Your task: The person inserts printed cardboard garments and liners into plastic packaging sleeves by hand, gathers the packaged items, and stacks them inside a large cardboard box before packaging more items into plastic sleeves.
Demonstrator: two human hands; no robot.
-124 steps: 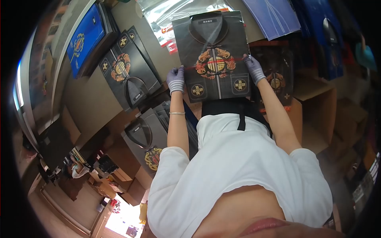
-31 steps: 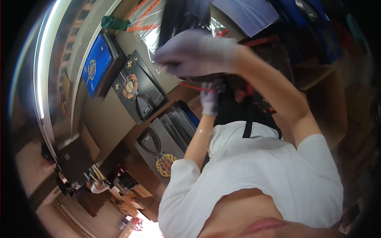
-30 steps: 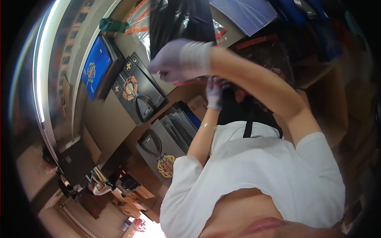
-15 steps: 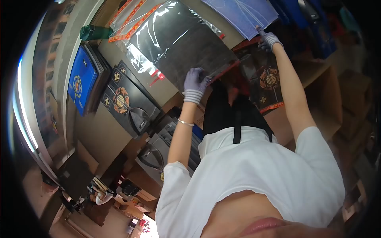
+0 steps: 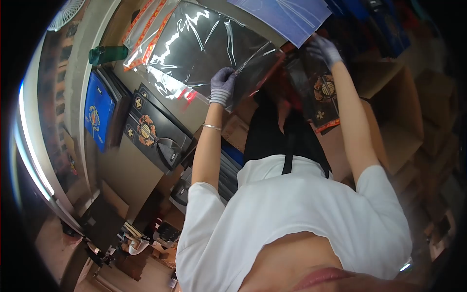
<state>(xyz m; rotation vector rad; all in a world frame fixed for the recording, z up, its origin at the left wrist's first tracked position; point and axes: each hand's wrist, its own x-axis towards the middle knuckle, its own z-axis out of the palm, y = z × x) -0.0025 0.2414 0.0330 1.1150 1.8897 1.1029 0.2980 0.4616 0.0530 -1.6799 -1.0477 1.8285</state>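
Observation:
My left hand (image 5: 223,83), in a grey-purple knit glove, pinches the near part of a clear plastic bag (image 5: 209,41), whose film is creased and lifted around the fingers. Dark material shows through the bag, and red strips run along its edges. On the right, my gloved right hand (image 5: 323,50) reaches to the near corner of a blue-purple sheet (image 5: 287,18). Motion smears its fingers, so their grip is unclear. Below that hand hangs a black panel (image 5: 323,90) with a gold and orange emblem, under glossy film.
Black printed bags (image 5: 151,131) and a blue emblem case (image 5: 99,109) lie at left, near a green bottle (image 5: 108,55). An open cardboard box (image 5: 396,112) stands at right. Further clear bags with red-orange borders (image 5: 146,36) lie at the upper left. Another person (image 5: 136,246) is far off.
My left hand has moved up and left, closing on the plastic and pulling its near edge into creases. My right hand stays by the sheet's corner, now blurred. The whole view has shifted slightly.

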